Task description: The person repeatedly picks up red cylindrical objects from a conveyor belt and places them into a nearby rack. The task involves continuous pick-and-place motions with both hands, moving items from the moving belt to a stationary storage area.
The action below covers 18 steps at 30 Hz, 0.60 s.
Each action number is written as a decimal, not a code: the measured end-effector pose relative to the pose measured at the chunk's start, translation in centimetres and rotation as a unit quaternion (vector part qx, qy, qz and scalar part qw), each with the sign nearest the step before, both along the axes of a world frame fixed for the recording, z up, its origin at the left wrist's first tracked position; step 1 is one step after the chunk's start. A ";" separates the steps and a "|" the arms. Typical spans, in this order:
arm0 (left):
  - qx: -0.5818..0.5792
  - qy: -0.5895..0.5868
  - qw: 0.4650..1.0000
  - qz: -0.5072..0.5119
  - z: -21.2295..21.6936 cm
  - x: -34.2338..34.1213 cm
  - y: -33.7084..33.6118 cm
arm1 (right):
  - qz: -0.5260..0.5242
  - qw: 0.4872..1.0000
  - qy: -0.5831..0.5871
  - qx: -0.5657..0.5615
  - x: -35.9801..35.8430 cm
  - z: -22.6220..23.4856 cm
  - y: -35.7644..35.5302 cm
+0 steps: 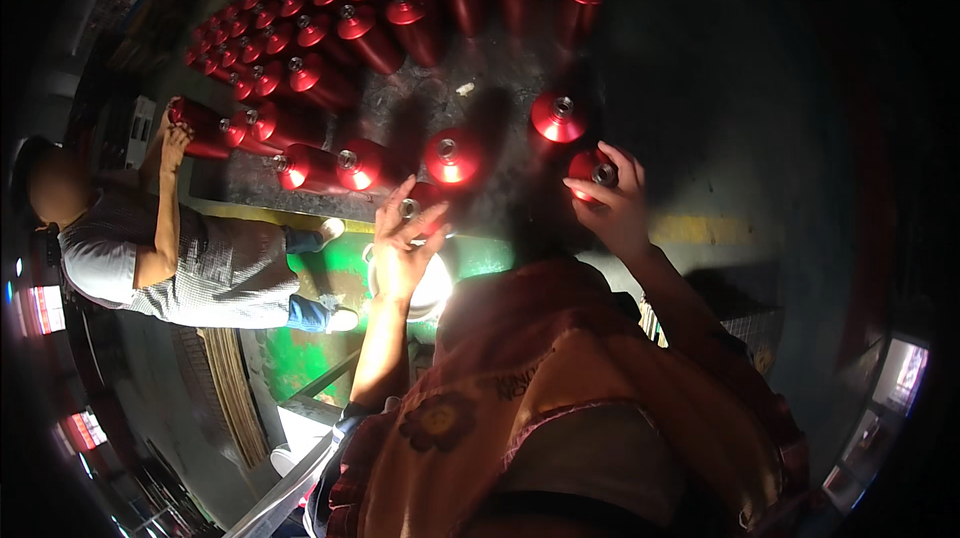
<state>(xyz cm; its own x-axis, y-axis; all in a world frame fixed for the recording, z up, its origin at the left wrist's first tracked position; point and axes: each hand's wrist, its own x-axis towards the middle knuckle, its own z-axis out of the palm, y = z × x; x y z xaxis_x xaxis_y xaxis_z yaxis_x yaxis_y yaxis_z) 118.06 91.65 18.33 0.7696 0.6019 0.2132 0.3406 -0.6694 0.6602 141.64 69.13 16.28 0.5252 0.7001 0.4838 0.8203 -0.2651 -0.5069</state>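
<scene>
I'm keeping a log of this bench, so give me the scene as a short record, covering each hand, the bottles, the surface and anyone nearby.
Left hand: fingers and thumb around the top of the left red bottle
Right hand: fingers and thumb around the top of the right red bottle
Other bottles: many more red bottles, most grouped farther off toward the left
Surface: dark top, a pale scrap on it
Nearby: a co-worker at left, touching another red bottle

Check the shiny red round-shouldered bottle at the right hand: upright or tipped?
Upright: the red bottle has its silver neck facing up between the right hand's fingers. Slight lean: cannot tell.
</scene>
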 end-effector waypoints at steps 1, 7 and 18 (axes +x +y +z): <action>0.027 -0.002 1.000 -0.015 0.3 0.3 -0.3 | 0.002 0.999 -0.037 0.035 0.3 0.6 0.0; 0.083 -0.121 0.989 -0.014 1.6 2.4 1.0 | 0.110 0.975 0.171 0.086 1.6 2.2 3.3; -0.104 0.006 0.992 -0.067 4.6 3.9 0.8 | 0.102 0.903 0.416 0.023 2.2 3.3 2.0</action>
